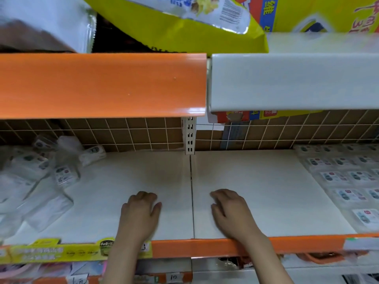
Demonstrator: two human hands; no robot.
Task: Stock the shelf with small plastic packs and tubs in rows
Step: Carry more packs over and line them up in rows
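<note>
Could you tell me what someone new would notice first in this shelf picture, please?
Two hands, left and right, rest empty on the bare middle of the shelf. Clear packs lie in a jumble at its left end and in neat rows at its right. An orange strip fronts the shelf above.

loose packs (41, 171) shelf-left | rowed packs (346, 181) right (hands between)

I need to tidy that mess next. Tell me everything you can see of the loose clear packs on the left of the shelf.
The loose clear packs are small transparent plastic bags with white printed labels, heaped unevenly on the white shelf, tilted and overlapping, some against the wire back grid. Neither hand touches them.
</note>
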